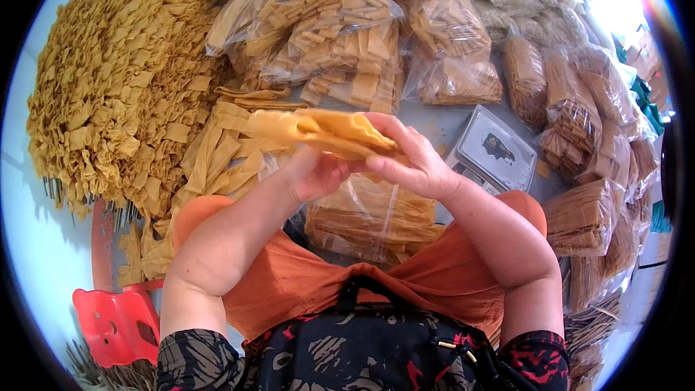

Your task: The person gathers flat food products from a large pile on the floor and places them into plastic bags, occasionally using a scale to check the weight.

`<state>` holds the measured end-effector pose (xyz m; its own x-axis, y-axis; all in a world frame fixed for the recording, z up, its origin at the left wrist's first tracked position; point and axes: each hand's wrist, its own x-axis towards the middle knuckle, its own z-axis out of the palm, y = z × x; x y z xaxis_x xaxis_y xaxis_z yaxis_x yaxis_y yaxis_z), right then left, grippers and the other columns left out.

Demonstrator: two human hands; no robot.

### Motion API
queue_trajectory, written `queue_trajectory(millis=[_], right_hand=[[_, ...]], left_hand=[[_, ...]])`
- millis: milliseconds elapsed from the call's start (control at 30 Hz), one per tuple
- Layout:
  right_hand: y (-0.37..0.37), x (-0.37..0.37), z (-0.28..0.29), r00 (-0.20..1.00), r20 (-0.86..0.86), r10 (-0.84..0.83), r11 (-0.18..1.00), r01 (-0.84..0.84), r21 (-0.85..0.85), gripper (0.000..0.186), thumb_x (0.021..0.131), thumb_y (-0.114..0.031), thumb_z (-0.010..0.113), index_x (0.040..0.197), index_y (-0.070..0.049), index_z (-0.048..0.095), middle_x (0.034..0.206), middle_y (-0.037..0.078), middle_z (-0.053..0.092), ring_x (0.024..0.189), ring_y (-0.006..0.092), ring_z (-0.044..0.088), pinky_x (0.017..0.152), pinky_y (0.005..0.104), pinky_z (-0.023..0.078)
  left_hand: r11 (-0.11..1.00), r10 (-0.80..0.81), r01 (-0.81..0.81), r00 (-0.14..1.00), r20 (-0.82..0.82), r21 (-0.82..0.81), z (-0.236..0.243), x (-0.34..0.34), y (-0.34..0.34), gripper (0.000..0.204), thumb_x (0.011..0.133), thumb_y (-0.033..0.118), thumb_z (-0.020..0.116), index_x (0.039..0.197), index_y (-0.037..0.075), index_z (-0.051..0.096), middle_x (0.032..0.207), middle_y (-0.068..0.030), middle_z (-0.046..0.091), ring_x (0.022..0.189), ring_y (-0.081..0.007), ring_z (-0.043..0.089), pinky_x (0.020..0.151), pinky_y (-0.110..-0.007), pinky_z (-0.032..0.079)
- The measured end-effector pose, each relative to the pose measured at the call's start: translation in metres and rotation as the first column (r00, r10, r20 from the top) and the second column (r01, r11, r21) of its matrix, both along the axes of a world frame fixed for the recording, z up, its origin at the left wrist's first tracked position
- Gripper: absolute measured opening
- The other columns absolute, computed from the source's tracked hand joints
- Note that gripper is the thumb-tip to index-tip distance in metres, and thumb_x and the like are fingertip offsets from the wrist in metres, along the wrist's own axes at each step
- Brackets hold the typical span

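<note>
A bundle of folded yellow tofu skin [318,129] is held up in front of me, above my lap. My left hand [317,174] grips it from below, its fingers partly hidden under the sheets. At the bundle's right end, my right hand [416,159] is closed on it, with the thumb at the near side and the fingers at the far side. Between my knees lies a clear plastic bag [369,217] filled with flat tofu skin. Loose tofu skin strips [217,152] are spread out just left of the hands.
A tall heap of yellow tofu skin [123,87] rises at the left. Filled clear bags [318,22] are stacked at the back, with more bags [572,101] at the right. A silver scale [496,146] stands right of my hands. A red plastic stool [116,326] is at lower left.
</note>
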<state>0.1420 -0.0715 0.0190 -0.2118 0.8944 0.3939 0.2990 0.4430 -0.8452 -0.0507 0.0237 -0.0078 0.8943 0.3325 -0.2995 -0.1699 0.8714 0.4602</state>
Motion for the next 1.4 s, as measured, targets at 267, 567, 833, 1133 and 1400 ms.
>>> queue_trajectory(millis=[267,567,833,1133,1400], right_hand=[[0.006,-0.003,-0.025,0.979,0.01,-0.205,0.934,0.199,-0.298,0.056,0.079,-0.031,0.075,0.122,-0.003,0.053,0.108,0.013,0.066,0.101,0.0266,0.063,0.085,0.0356,0.049],[0.009,0.006,-0.017,0.725,-0.576,-0.377,0.727,-0.153,-0.669,0.053,0.08,-0.019,0.076,0.123,0.002,0.052,0.113,0.008,0.063,0.103,0.016,0.06,0.091,0.0334,0.047],[0.01,-0.009,-0.029,0.774,-0.502,-0.386,0.799,0.009,-0.601,0.058,0.082,-0.018,0.074,0.129,-0.003,0.045,0.116,0.009,0.06,0.106,0.0184,0.058,0.091,0.0336,0.047],[0.018,0.019,-0.009,0.466,-0.749,-0.471,0.843,-0.014,-0.538,0.042,0.087,-0.014,0.067,0.123,-0.002,0.05,0.114,0.011,0.062,0.103,0.022,0.061,0.088,0.0371,0.051],[0.012,0.015,-0.001,0.305,-0.834,-0.459,0.842,-0.151,-0.518,0.041,0.089,-0.021,0.065,0.123,-0.003,0.051,0.112,0.01,0.063,0.1,0.021,0.063,0.087,0.0367,0.051]], left_hand=[[0.922,-0.298,0.377,0.837,-0.458,0.089,0.009,0.005,0.003,0.055,0.096,0.059,0.034,0.119,0.013,0.054,0.077,-0.007,0.062,0.043,-0.0012,0.038,0.036,-0.011,0.029],[0.776,0.237,0.058,0.896,-0.376,0.628,0.017,0.018,0.009,0.073,0.09,0.064,0.043,0.135,0.007,0.043,0.115,-0.0131,0.057,0.098,-0.0188,0.058,0.086,-0.034,0.049],[0.819,0.222,-0.112,0.966,-0.13,0.563,-0.004,0.035,-0.004,0.06,0.093,0.039,0.058,0.137,0.004,0.038,0.127,-0.0106,0.053,0.116,-0.0229,0.053,0.094,-0.039,0.048],[0.884,0.131,-0.023,0.971,-0.201,0.466,0.029,0.026,0.002,0.045,0.095,0.03,0.057,0.131,0.004,0.048,0.123,-0.0078,0.057,0.111,-0.0183,0.057,0.093,-0.036,0.049],[0.847,0.108,0.02,0.972,-0.209,0.531,0.046,0.023,-0.02,0.05,0.093,0.024,0.061,0.135,0.004,0.043,0.127,-0.0069,0.054,0.113,-0.0183,0.056,0.093,-0.035,0.048]])
